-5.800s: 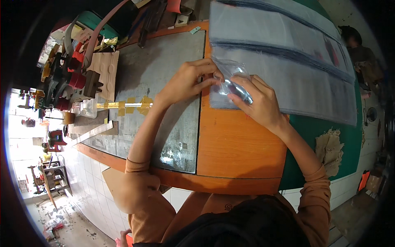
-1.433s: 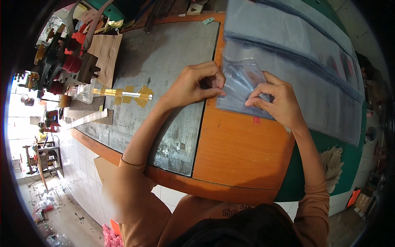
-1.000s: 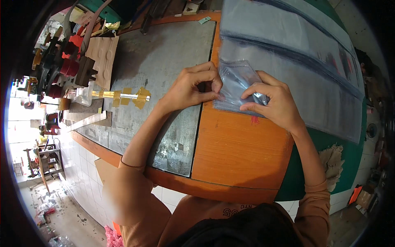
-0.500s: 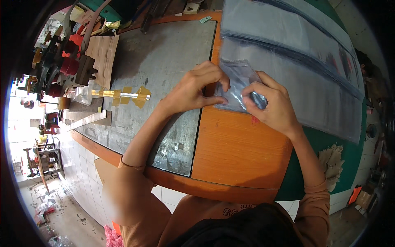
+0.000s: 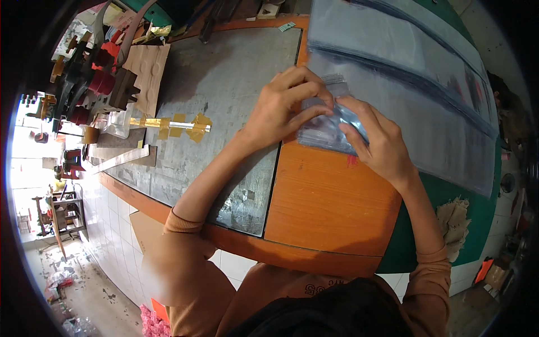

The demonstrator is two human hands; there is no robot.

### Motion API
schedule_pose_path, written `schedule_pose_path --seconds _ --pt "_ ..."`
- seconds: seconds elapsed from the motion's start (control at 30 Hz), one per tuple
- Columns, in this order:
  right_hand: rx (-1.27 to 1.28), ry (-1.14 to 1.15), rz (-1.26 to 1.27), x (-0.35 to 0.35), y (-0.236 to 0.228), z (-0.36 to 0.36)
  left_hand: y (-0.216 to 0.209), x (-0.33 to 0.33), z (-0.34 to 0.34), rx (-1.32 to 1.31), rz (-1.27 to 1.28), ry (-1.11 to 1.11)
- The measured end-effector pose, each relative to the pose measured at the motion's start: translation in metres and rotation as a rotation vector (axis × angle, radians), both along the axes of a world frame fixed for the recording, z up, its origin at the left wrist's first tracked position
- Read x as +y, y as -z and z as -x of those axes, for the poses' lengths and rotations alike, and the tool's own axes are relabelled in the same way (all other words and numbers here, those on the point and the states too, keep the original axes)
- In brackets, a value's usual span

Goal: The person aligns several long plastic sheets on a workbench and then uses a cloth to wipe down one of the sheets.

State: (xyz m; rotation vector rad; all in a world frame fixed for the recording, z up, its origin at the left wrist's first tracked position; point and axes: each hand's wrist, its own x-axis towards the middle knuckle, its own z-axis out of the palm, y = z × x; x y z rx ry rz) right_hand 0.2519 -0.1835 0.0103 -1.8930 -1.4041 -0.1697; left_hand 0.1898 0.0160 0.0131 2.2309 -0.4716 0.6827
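Note:
A small stack of clear plastic sheets point(image 5: 323, 139) lies at the back of the wooden tabletop, against larger plastic sheets. Whether the small ones are plain sheets or bags, I cannot tell. My right hand point(image 5: 383, 137) pinches a bent, shiny clear plastic sheet point(image 5: 353, 119) between thumb and forefinger above the stack. My left hand point(image 5: 292, 104) comes in from the left, its thumb and fingertips drawn together at that sheet's upper left edge, close to the right fingertips. Its fingers partly hide what lies between them.
Large clear plastic sheets point(image 5: 404, 106) lie in overlapping piles on the green surface point(image 5: 415, 224) at right. A grey metal plate point(image 5: 224, 73) bears a taped strip point(image 5: 174, 126). Machinery point(image 5: 92, 84) stands at far left. A frayed cloth point(image 5: 453, 227) lies at right.
My left hand has moved right and slightly up, its spread thumb and fingers closing to a pinch beside my right fingertips. The plastic sheet is lifted and bent more. The view has shifted slightly.

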Motion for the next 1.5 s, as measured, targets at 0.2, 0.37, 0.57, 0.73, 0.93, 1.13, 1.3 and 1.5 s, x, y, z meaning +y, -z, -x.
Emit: schedule_pose_path --seconds 0.2,0.37,0.57,0.73,0.93,1.13,1.3,1.5 --pt "-0.087 0.011 -0.032 0.005 0.009 0.002 -0.004 0.016 0.002 0.307 0.032 0.054" --pt "-0.157 0.077 0.044 0.002 0.014 -0.001 0.009 0.042 -0.003 0.344 -0.058 0.286" --pt "0.008 0.029 0.144 -0.002 0.005 0.004 0.006 0.038 0.0 0.463 -0.118 0.258" --pt "0.027 0.036 0.168 0.0 0.005 0.007 0.001 0.036 -0.002 0.437 -0.158 0.276" --pt "0.075 0.024 0.155 0.0 0.003 0.005 0.008 0.033 -0.004 0.414 -0.145 0.218" --pt "0.109 0.066 0.043 0.002 0.007 0.005 0.014 0.036 -0.007 0.383 -0.061 0.249" --pt "0.076 0.078 -0.08 0.007 0.004 0.008 0.014 0.043 -0.006 0.34 -0.093 0.315" --pt "0.018 0.065 0.061 -0.001 0.01 0.002 0.014 0.042 -0.005 0.335 -0.163 0.24"
